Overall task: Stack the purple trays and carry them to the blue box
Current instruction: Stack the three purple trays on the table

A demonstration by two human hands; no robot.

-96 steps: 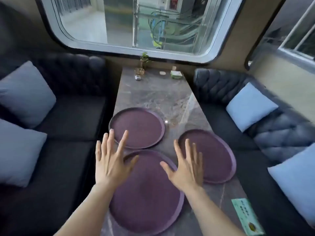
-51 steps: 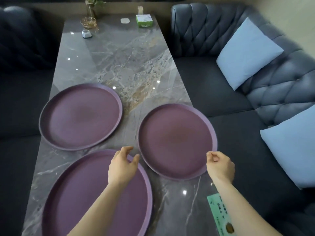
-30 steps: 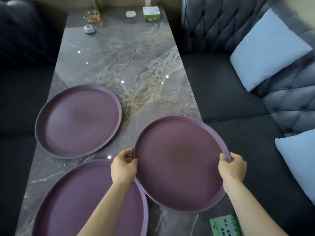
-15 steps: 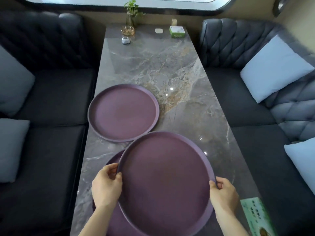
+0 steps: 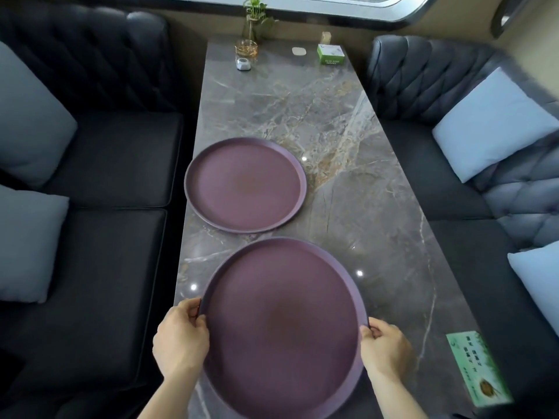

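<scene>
A round purple tray (image 5: pixel 284 328) lies at the near end of the marble table (image 5: pixel 348 164), covering the near tray that was there, which is hidden beneath it. My left hand (image 5: pixel 181 340) grips its left rim and my right hand (image 5: pixel 385 347) grips its right rim. A second purple tray (image 5: pixel 245 184) lies flat farther up the table, toward the left edge, apart from the held one. No blue box is in view.
Dark sofas with pale blue cushions (image 5: pixel 493 122) flank the table on both sides. At the far end stand a small plant in a glass (image 5: pixel 251 31), a white item (image 5: pixel 243 64) and a green box (image 5: pixel 330 54). A green card (image 5: pixel 478 367) lies at the near right.
Both hands took the right-hand tray by its rim, lifted it and carried it left and toward me over the near tray, which it now covers. The far tray has not moved.
</scene>
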